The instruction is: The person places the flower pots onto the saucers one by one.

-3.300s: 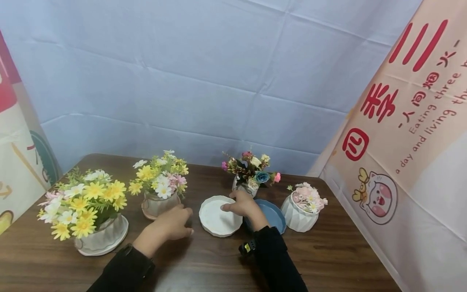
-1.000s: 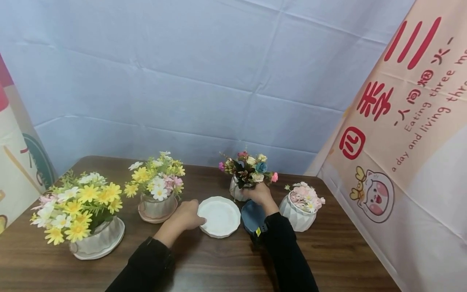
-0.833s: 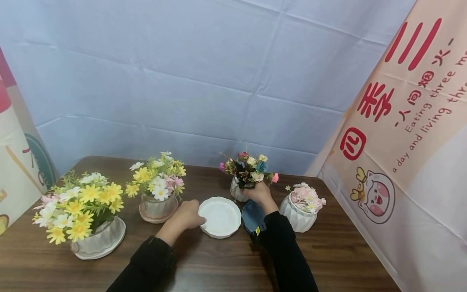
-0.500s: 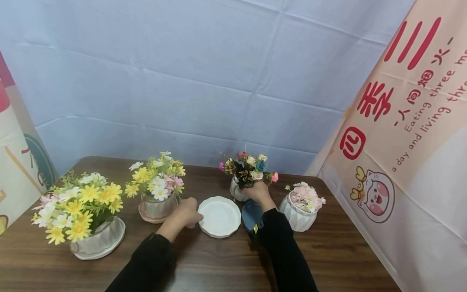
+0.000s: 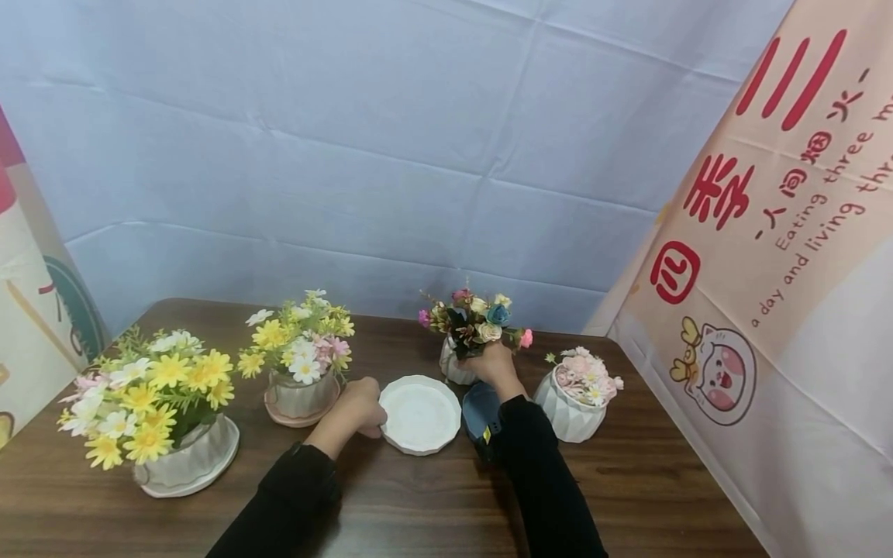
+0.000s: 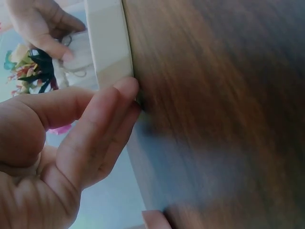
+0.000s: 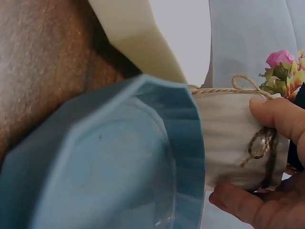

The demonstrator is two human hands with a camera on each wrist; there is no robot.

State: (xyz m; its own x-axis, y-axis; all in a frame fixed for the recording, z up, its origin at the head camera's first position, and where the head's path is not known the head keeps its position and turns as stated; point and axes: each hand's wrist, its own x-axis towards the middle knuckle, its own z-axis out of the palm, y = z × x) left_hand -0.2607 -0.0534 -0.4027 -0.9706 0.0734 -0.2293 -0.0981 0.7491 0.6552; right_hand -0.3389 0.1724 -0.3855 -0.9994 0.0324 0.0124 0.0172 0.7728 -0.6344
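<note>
In the head view my left hand (image 5: 357, 409) is at the left edge of a round white saucer (image 5: 421, 416). The left wrist view has its bent fingers and thumb meeting at the saucer's rim (image 6: 109, 38), pinching it. My right hand (image 5: 494, 370) reaches over a blue saucer (image 5: 480, 407) to a small whitish flowerpot (image 5: 453, 366) of mixed artificial roses (image 5: 481, 319). Thumb and fingers grip both sides of this pot (image 7: 233, 138), which is tied with twine, in the right wrist view. Its base is hidden there behind the blue saucer's rim (image 7: 190, 157).
Right of the blue saucer stands a white faceted pot (image 5: 570, 411) with pink flowers. Two pots of yellow and white daisies (image 5: 149, 403) are at the left, each on a saucer. The brown wooden table (image 5: 412, 504) ends at a pale blue cloth backdrop (image 5: 314, 155).
Since the earliest frame my right hand has left the white saucer and taken hold of the rose pot. My left hand has come right to the white saucer, then drawn slightly left.
</note>
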